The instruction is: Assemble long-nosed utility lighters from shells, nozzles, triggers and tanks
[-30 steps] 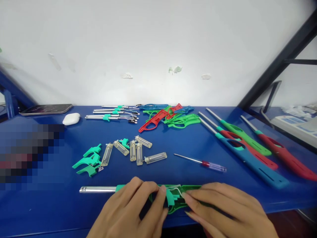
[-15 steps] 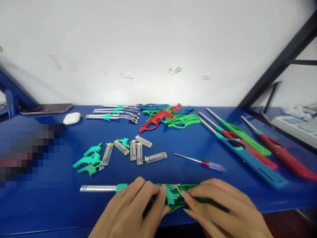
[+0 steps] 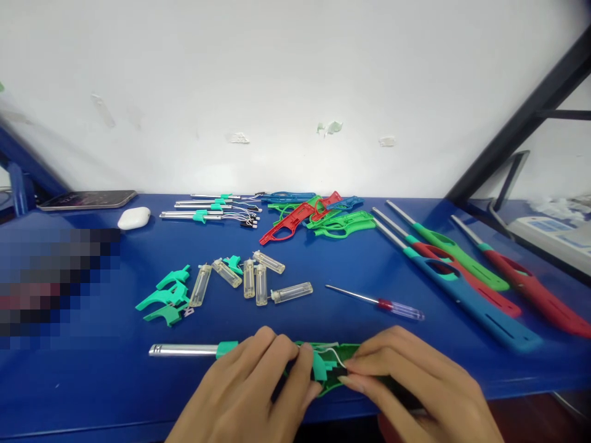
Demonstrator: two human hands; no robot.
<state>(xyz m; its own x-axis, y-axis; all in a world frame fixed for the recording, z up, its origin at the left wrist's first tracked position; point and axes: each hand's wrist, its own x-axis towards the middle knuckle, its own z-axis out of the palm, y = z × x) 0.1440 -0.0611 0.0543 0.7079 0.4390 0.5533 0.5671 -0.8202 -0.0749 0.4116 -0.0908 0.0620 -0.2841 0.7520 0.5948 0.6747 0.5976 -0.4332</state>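
At the table's front edge lies a green lighter shell half [image 3: 332, 387], its inside facing up. A metal barrel [image 3: 184, 350] with a teal collar [image 3: 227, 349] sticks out of it to the left. My left hand [image 3: 252, 384] is closed around the shell and collar, its fingertips by a teal trigger [image 3: 321, 367] set in the shell. My right hand [image 3: 415, 384] pinches a white wire [image 3: 339, 355] between thumb and forefinger over the shell's right part. The wire's end and the shell's right end are hidden by my right hand.
Clear fuel tanks [image 3: 261, 285] and loose teal triggers [image 3: 168, 301] lie mid-table. Behind are barrels with wires [image 3: 203, 216] and coloured shell halves [image 3: 286, 223]. A screwdriver [image 3: 399, 309] and assembled lighters [image 3: 471, 301] lie right. A phone [image 3: 87, 200] and white case [image 3: 133, 218] sit left.
My right hand has shifted slightly, its thumb and forefinger now closer together on the wire. The left hand stays on the shell, and more of the trigger shows. The camera view has shifted a little.
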